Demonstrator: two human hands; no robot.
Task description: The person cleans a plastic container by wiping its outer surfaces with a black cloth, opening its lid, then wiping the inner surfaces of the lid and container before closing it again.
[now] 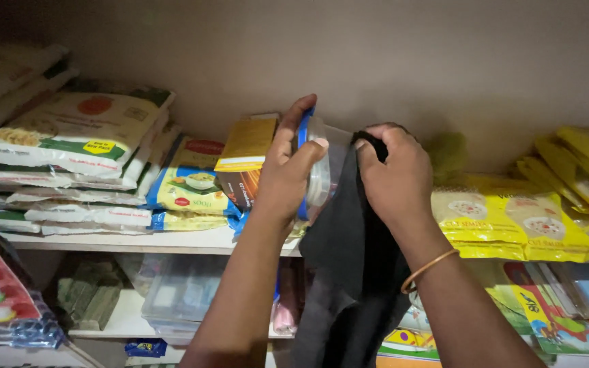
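A: Clear plastic jar point(325, 167) with a blue lid point(303, 153), held on its side at frame centre, in front of the back wall, above the upper shelf point(172, 240).

B: Grips?

A: Left hand point(284, 174) is wrapped over the lid end, thumb on top, fingers curled and pressed against the lid. Right hand point(397, 174) is closed, pinching a black cloth point(349, 266) against the jar's far end — the cloth hangs down toward 6 o'clock. An orange bangle point(431, 267) sits on that wrist.

B: Surroundings?

A: At 9 o'clock, stacked white and green packets point(76, 133); just beside the left hand, a yellow-blue packet point(189, 184) and an orange carton point(247, 144). At 3 o'clock, yellow packets point(506, 225). Lower shelf at 7 o'clock holds clear tubs point(182, 293), dim.

B: Handling note?

A: My judgement — to wipe well, keep the lid end braced firmly and turn the jar against the cloth, keeping the hanging tail away from the packets.
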